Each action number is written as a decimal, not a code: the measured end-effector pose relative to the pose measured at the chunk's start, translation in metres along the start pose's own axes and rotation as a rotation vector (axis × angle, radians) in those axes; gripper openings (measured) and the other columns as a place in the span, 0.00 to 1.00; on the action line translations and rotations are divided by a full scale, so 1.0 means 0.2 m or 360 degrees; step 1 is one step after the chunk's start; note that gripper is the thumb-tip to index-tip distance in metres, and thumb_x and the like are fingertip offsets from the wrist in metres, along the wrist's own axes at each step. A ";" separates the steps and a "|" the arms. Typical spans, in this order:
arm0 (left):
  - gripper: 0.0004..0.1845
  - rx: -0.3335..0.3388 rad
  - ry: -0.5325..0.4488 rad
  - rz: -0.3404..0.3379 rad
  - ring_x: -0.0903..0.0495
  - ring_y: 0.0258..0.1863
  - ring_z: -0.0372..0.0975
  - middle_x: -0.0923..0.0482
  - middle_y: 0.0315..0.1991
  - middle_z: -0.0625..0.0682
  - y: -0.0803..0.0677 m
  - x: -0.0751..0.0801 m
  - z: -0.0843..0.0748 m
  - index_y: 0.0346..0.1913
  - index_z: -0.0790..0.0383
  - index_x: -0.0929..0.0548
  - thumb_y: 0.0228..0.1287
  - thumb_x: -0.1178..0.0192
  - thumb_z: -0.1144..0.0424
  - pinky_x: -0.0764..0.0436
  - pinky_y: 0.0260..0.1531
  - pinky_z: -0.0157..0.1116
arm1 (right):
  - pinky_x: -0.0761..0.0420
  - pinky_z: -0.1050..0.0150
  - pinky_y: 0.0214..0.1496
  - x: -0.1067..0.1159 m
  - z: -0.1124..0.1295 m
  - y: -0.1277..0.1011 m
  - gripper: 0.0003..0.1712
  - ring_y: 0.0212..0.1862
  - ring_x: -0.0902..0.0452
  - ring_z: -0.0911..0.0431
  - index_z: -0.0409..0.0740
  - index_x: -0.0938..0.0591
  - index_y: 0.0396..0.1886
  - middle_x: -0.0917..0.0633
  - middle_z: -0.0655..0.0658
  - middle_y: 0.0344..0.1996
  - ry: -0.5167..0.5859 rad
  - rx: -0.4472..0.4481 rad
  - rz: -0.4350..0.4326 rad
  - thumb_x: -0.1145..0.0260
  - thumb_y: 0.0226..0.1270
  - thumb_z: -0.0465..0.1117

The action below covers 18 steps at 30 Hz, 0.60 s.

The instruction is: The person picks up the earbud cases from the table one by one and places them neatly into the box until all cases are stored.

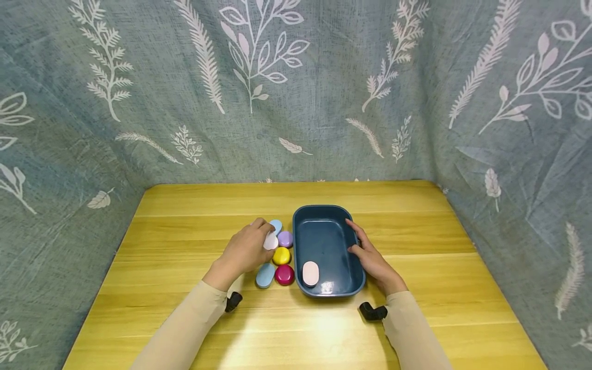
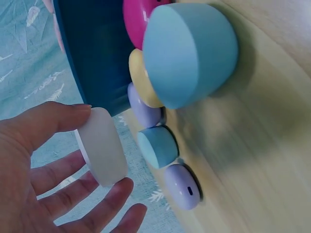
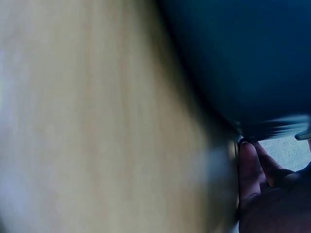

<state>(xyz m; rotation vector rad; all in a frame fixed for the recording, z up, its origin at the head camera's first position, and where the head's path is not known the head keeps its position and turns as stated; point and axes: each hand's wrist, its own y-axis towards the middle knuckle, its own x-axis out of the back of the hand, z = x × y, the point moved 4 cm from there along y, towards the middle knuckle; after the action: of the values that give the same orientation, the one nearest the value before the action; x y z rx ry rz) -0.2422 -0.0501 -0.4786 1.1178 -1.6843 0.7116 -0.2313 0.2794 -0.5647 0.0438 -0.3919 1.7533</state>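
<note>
My left hand (image 1: 247, 246) pinches a white rounded case (image 2: 103, 145) between thumb and fingertips, lifted off the table in the left wrist view. Just beside it lie a light blue case (image 1: 276, 226), a lavender case (image 1: 285, 239), a yellow case (image 1: 281, 256), a magenta case (image 1: 284, 275) and another light blue case (image 1: 265, 276). My right hand (image 1: 372, 259) grips the right wall of a dark blue tub (image 1: 324, 236), with thumb and a finger over its rim. Inside the tub, a pale pink oval case (image 1: 311, 273) lies in the near left corner.
The tub stands on a wooden table (image 1: 185, 205), close against the row of cases. Another lavender case (image 2: 183, 187) with a dark slot shows in the left wrist view. A leaf-patterned curtain (image 1: 296, 103) closes off the back and sides.
</note>
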 end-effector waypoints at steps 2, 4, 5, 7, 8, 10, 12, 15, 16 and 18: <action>0.27 -0.0020 0.0008 -0.0014 0.20 0.42 0.44 0.21 0.56 0.52 0.00 0.01 -0.01 0.62 0.59 0.18 0.60 0.26 0.56 0.16 0.43 0.41 | 0.53 0.33 0.81 0.00 0.00 0.00 0.43 0.85 0.67 0.41 0.84 0.45 0.79 0.60 0.47 0.85 -0.0001 -0.0013 -0.0002 0.48 0.76 0.38; 0.27 -0.0045 0.0006 -0.0036 0.19 0.42 0.44 0.20 0.55 0.52 0.00 0.02 -0.03 0.61 0.59 0.18 0.59 0.26 0.56 0.16 0.42 0.41 | 0.53 0.33 0.81 0.00 0.01 -0.01 0.43 0.85 0.68 0.41 0.83 0.45 0.79 0.60 0.48 0.85 0.0003 -0.0018 -0.0002 0.48 0.76 0.38; 0.27 -0.0056 0.0006 -0.0043 0.19 0.42 0.45 0.20 0.55 0.51 0.00 0.03 -0.03 0.61 0.58 0.17 0.59 0.26 0.56 0.16 0.42 0.41 | 0.53 0.33 0.81 0.00 0.01 -0.01 0.43 0.85 0.67 0.41 0.83 0.45 0.80 0.60 0.47 0.85 0.0004 -0.0017 -0.0003 0.48 0.76 0.37; 0.26 -0.0079 0.0002 -0.0062 0.19 0.43 0.45 0.20 0.55 0.51 0.00 0.04 -0.05 0.61 0.58 0.17 0.59 0.26 0.57 0.16 0.41 0.42 | 0.54 0.33 0.81 -0.01 0.01 -0.01 0.43 0.85 0.68 0.41 0.82 0.45 0.80 0.60 0.48 0.85 0.0004 -0.0013 -0.0007 0.48 0.76 0.37; 0.26 -0.0089 -0.0001 -0.0068 0.19 0.43 0.46 0.20 0.55 0.51 0.00 0.04 -0.06 0.60 0.58 0.17 0.59 0.26 0.57 0.16 0.41 0.42 | 0.54 0.33 0.81 -0.01 0.01 -0.01 0.43 0.85 0.67 0.41 0.82 0.45 0.80 0.60 0.48 0.85 0.0003 -0.0012 -0.0008 0.48 0.76 0.37; 0.26 -0.0103 -0.0010 -0.0075 0.19 0.44 0.47 0.20 0.55 0.51 0.00 0.05 -0.08 0.60 0.57 0.17 0.59 0.26 0.56 0.16 0.42 0.43 | 0.54 0.33 0.81 -0.01 0.01 -0.01 0.43 0.85 0.67 0.41 0.83 0.45 0.80 0.59 0.48 0.85 -0.0002 -0.0014 -0.0012 0.48 0.76 0.37; 0.26 -0.0116 -0.0014 -0.0081 0.19 0.45 0.48 0.20 0.56 0.51 0.00 0.05 -0.09 0.60 0.57 0.17 0.59 0.26 0.56 0.16 0.43 0.43 | 0.53 0.33 0.81 -0.01 0.01 0.00 0.43 0.85 0.67 0.41 0.83 0.45 0.80 0.60 0.48 0.85 -0.0005 -0.0014 -0.0012 0.48 0.76 0.37; 0.26 -0.0138 -0.0016 -0.0081 0.19 0.46 0.48 0.20 0.57 0.51 0.01 0.05 -0.10 0.60 0.58 0.17 0.60 0.27 0.56 0.17 0.43 0.42 | 0.53 0.34 0.81 -0.01 0.01 0.00 0.44 0.85 0.66 0.42 0.83 0.45 0.80 0.60 0.48 0.85 -0.0003 -0.0009 -0.0008 0.48 0.76 0.36; 0.26 -0.0146 -0.0016 -0.0082 0.19 0.46 0.47 0.20 0.57 0.51 0.01 0.05 -0.10 0.60 0.58 0.17 0.60 0.27 0.56 0.17 0.43 0.41 | 0.53 0.34 0.81 -0.01 0.01 0.00 0.44 0.85 0.67 0.42 0.82 0.45 0.80 0.60 0.48 0.85 -0.0002 -0.0007 -0.0007 0.48 0.76 0.36; 0.26 -0.0164 -0.0022 -0.0085 0.19 0.46 0.46 0.20 0.56 0.51 0.01 0.05 -0.11 0.60 0.59 0.17 0.60 0.27 0.56 0.17 0.42 0.40 | 0.53 0.34 0.81 -0.01 0.01 0.00 0.44 0.85 0.67 0.42 0.82 0.46 0.80 0.60 0.49 0.85 0.0000 -0.0008 -0.0003 0.48 0.76 0.36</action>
<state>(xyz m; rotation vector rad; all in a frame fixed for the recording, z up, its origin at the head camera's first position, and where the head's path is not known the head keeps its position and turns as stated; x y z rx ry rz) -0.2357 -0.0337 -0.4617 1.0930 -1.6772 0.5785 -0.2315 0.2775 -0.5641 0.0405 -0.3962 1.7505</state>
